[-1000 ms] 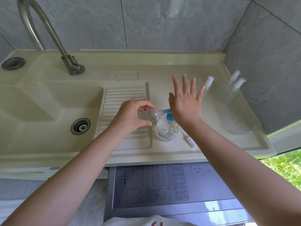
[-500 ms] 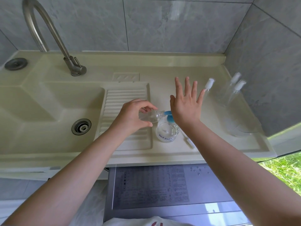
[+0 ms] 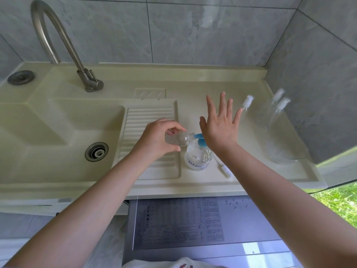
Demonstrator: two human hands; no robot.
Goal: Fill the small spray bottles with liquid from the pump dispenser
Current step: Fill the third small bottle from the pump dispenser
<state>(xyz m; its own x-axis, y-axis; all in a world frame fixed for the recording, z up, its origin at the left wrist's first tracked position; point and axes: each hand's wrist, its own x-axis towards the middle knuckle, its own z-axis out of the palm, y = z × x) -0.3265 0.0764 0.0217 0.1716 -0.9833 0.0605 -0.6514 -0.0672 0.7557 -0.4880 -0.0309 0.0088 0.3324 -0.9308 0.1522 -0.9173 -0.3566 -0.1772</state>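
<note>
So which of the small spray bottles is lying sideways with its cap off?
The small spray bottle held in the left hand, tipped sideways against the blue nozzle; the other three stand capped.

Clear small bottle [image 3: 178, 139] tilted sideways, mouth at blue-pump dispenser [image 3: 198, 156] nozzle.

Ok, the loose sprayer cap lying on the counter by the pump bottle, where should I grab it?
Pinch the loose sprayer cap by its thick white head, coming from above and the right. It lies flat with its thin tube pointing toward the pump bottle, which crowds its left, under the right hand.
</note>
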